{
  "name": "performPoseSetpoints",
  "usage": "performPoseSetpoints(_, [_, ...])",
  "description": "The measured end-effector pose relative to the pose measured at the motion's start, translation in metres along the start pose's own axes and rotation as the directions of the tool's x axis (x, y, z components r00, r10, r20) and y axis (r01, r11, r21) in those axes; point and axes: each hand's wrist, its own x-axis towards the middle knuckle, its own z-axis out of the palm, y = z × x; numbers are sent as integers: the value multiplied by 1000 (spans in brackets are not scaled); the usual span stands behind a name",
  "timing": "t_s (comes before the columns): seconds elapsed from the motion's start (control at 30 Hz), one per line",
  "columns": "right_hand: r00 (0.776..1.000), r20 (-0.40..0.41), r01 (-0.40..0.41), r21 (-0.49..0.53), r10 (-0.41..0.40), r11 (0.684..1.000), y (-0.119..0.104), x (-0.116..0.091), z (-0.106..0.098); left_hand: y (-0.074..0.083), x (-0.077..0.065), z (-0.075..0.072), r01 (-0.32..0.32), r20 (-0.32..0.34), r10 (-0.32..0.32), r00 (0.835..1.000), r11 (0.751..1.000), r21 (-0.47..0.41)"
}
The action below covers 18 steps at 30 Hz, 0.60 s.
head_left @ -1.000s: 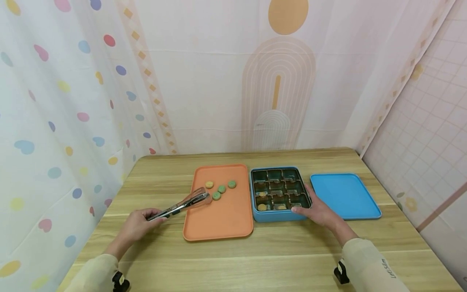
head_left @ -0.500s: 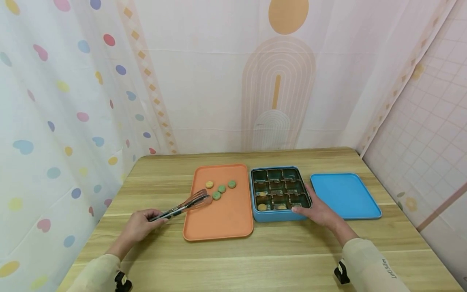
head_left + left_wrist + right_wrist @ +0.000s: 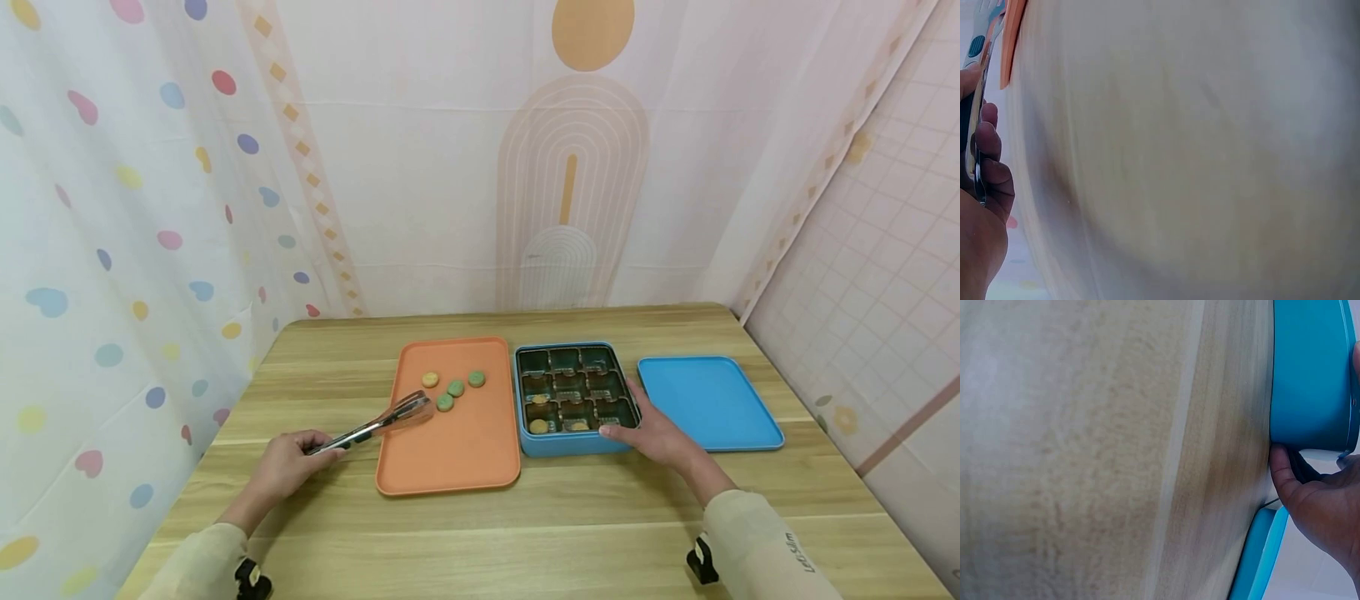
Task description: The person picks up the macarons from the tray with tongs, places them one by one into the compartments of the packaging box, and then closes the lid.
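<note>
My left hand (image 3: 288, 467) grips metal tongs (image 3: 367, 429) by the handle end, thumb on one side and fingers curled round the other in the left wrist view. The tongs' tips reach over the left part of an orange tray (image 3: 450, 458), just left of the nearest green cookie (image 3: 445, 402). Two more green cookies and a yellow cookie (image 3: 430, 379) lie farther back on the tray. My right hand (image 3: 656, 429) holds the front right corner of a blue box (image 3: 573, 443), thumb at the front rim. Its dark divided insert (image 3: 570, 385) has yellow cookies in several left and front compartments.
A blue lid (image 3: 712, 400) lies flat on the wooden table (image 3: 480, 550) right of the box, beside my right hand. The tray stands close to the box's left side. A patterned curtain (image 3: 420, 183) hangs behind the table.
The tongs have turned slightly in my left hand, and their arms look closer together than half a second ago. My right hand, the box and the cookies look nearly the same.
</note>
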Motion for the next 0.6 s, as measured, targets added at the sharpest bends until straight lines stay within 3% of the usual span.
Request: performPoseSetpoints(0.6, [1000,-12,6,14,-6,1000,3,2,0,6,1,-5,-19,-23,19,1000,1000,-5])
